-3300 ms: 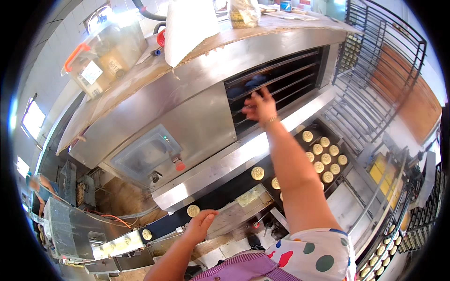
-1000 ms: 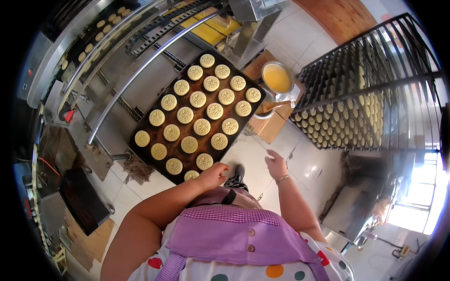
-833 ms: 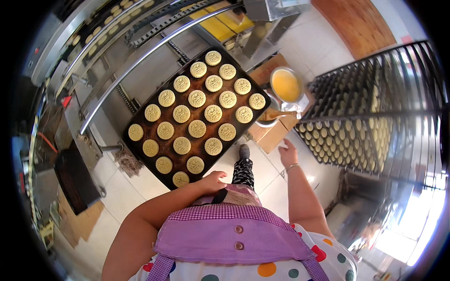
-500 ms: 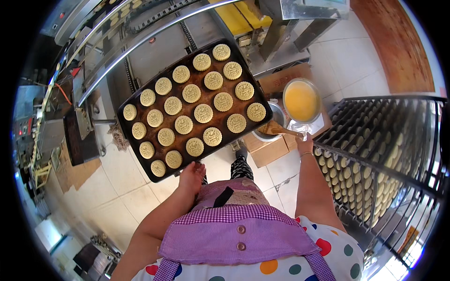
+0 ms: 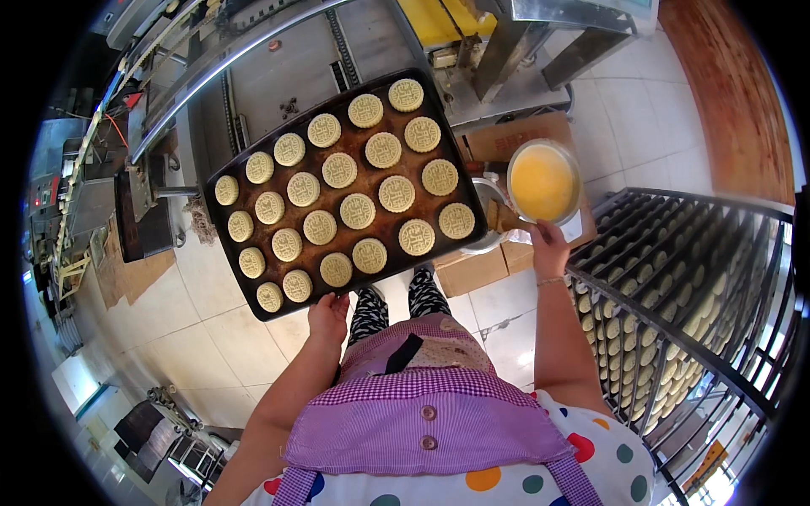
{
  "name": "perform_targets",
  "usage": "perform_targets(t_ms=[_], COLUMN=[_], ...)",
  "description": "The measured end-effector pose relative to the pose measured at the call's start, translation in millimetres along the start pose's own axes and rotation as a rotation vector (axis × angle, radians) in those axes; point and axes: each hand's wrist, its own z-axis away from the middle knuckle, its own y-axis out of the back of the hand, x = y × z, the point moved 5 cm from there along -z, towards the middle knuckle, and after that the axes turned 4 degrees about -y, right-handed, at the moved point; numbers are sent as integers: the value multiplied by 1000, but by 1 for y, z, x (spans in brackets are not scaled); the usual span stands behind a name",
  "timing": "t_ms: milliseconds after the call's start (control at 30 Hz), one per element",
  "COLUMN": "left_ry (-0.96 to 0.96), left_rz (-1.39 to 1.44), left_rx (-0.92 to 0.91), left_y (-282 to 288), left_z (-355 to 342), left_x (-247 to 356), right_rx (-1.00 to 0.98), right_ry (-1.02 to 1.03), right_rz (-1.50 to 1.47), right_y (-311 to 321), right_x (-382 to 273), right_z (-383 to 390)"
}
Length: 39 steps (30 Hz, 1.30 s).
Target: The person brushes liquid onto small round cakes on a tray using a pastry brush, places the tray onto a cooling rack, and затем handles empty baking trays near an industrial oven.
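Observation:
A dark baking tray (image 5: 309,244) slants across the upper middle, bearing rows of round stamped pastries (image 5: 359,211). At its near edge is my left hand (image 5: 327,319), its fingers closed round the rim. On the right, my right hand (image 5: 550,246) grips the handle of a wooden brush (image 5: 509,219). The brush's broad end points left over a metal bowl (image 5: 485,244), partly hidden beneath the brush and the tray's corner. Just beyond my right hand stands a metal pot (image 5: 576,169) of yellow-orange liquid (image 5: 542,181) that looks like beaten egg.
Bowl and pot rest on cardboard boxes (image 5: 477,274). A tall rack (image 5: 666,312) full of pastry trays stands close on the right. Conveyor machinery with a metal rail (image 5: 228,72) lies beyond the tray. At the left is another dark tray (image 5: 139,223); pale tiles (image 5: 202,354) cover the floor.
My left hand has come up against the tray's near rim. My right hand has lifted slightly toward the pot with the brush. The tray appears shifted a little left in view.

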Motion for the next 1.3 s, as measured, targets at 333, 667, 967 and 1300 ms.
perform_targets(t_ms=[333, 667, 967, 1300], left_ry=[129, 136, 126, 116], left_rz=[-140, -203, -195, -146], left_rx=[-55, -40, -34, -68], left_y=[1, -6, -2, -7], left_z=[4, 3, 5, 9], left_x=[11, 11, 13, 12], right_rx=[-221, 343, 286, 227], right_ry=[100, 277, 84, -129], right_rz=[468, 531, 903, -149], right_y=[-116, 31, 27, -9], right_x=[25, -5, -3, -2], right_z=[-25, -122, -133, -73])
